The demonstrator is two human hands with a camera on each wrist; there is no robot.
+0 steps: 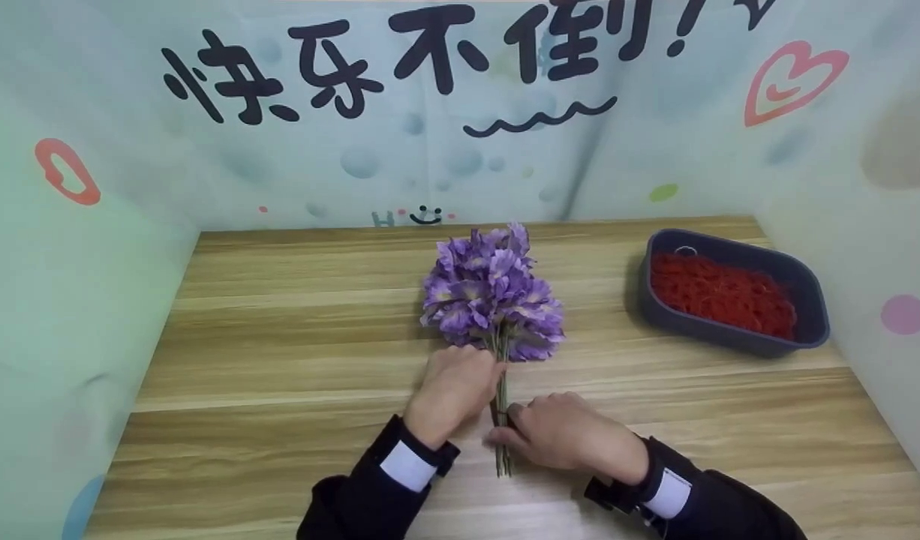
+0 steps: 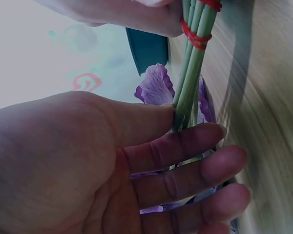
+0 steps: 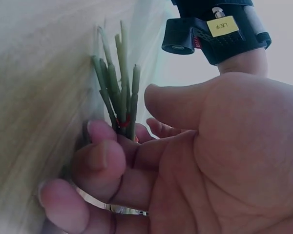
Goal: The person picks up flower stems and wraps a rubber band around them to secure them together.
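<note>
A bunch of purple artificial flowers [image 1: 494, 292] lies on the table, blossoms toward the back wall, green stems [image 1: 503, 463] toward me. Just below the blossoms my left hand [image 1: 452, 390] pinches the stems between thumb and forefinger; its other fingers spread loosely under the bunch in the left wrist view. Lower down, my right hand [image 1: 569, 435] has its fingers curled around the stems, with its thumb near the cut ends. A red rubber band [image 2: 198, 39] is wound around the stems between the two hands. The right wrist view shows the stem ends [image 3: 119, 83] fanning out above the band.
A dark blue bin [image 1: 730, 339] on the right of the table holds a heap of red rubber bands [image 1: 719, 296]. Printed cloth walls [image 1: 355, 165] close off the back and both sides of the wooden table [image 1: 280, 337]. Each wrist wears a dark camera strap.
</note>
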